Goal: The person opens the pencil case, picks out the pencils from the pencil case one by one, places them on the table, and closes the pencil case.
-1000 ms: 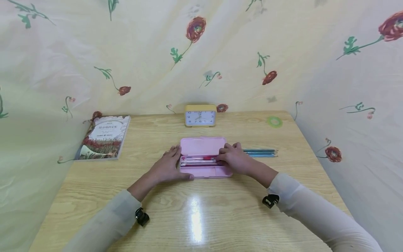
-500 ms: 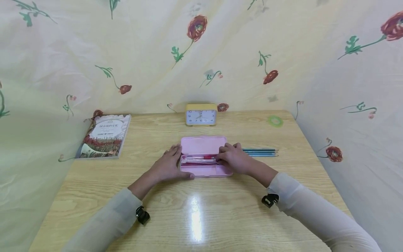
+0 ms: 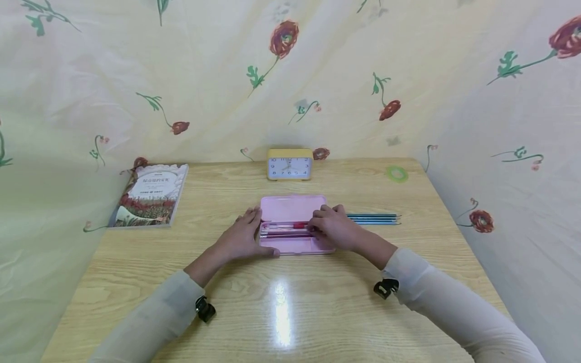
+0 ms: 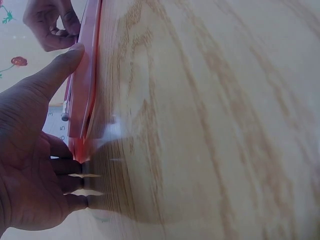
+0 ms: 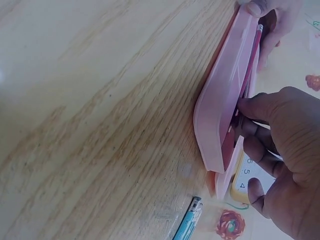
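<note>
A pink pencil case [image 3: 292, 207] lies opened on the table, its lid laid back. My left hand [image 3: 239, 242] holds the case's left end, thumb along the front rim and fingers at the side. In the right wrist view, a dark red pencil [image 5: 254, 55] with a pale eraser end runs along the case to the fingertips of my right hand [image 5: 285, 145]. Thumb and forefinger of that hand pinch it low inside the right part of the case. A pen with a red grip [image 3: 299, 226] lies behind it. The right hand hides the right ends of both.
Several blue-green pencils [image 3: 374, 219] lie just right of the case. A yellow alarm clock [image 3: 289, 166] stands behind it, with a green ring [image 3: 397, 174] to the back right. At the left lies a book [image 3: 150, 196]. Flowered cloth [image 3: 218, 60] surrounds the wooden table [image 3: 236, 312].
My right hand has shifted slightly left at the case, and the pencils inside have moved; the red one lies nearly level now. My left hand has stayed on the case's left end.
</note>
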A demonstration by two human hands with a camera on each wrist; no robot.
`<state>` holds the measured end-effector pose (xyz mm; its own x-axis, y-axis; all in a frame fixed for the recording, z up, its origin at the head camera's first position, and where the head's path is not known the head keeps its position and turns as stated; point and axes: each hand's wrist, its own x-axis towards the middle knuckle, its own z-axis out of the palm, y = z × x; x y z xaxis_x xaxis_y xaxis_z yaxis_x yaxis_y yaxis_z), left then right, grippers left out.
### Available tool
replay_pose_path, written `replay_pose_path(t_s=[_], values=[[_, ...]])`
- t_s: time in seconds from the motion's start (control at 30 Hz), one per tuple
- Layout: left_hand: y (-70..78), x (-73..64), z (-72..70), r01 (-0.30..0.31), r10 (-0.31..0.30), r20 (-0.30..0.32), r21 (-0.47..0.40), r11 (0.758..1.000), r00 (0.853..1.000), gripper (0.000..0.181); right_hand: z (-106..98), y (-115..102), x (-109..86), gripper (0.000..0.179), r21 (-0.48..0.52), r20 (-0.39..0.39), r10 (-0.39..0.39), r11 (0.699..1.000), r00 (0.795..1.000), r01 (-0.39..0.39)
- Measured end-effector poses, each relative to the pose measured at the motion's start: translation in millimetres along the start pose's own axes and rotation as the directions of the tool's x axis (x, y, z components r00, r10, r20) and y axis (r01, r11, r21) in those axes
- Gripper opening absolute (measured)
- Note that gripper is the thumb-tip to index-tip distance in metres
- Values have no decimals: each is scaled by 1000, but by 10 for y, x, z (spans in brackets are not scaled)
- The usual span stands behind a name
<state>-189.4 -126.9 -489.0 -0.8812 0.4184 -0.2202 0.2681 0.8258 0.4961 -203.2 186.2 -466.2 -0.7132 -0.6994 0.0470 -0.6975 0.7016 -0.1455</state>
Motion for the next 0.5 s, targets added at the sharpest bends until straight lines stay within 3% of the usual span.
replay_pose_path(t_s=[0.5], values=[[-16, 16, 23, 7, -7, -5, 8, 1000, 1000, 142, -3, -54, 118, 12, -34, -67, -43, 999, 997, 41]])
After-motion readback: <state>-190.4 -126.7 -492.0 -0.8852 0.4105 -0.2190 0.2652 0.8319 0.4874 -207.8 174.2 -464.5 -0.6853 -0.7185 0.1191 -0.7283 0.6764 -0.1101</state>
